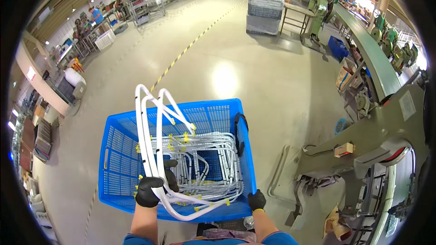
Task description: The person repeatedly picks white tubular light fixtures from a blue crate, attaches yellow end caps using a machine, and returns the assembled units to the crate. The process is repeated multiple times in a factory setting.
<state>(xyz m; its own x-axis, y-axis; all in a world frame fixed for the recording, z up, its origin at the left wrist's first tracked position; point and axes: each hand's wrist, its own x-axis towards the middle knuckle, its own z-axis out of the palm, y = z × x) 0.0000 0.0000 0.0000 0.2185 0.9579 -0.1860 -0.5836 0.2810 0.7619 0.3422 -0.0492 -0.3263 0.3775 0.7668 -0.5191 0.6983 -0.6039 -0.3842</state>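
My left hand (149,192), in a black glove, is closed round a few white bent tubes (146,147). These tubes form long U-shaped loops with yellow pieces at their ends and rise above the basket's far rim. Below them is a large blue plastic basket (119,203) with mesh walls. Many similar white tubes (220,143) with yellow ends lie stacked inside it. My right hand (257,200), also black-gloved, grips the basket's rim at the near right corner. Black straps or cloth hang over the right wall.
A green-grey machine (363,127) stands close on my right, with a bent metal tube frame (279,170) on the floor beside it. Ahead are stacked grey crates (263,13) and a small table (297,11). A yellow-black floor line (181,53) runs past the basket. People work far left.
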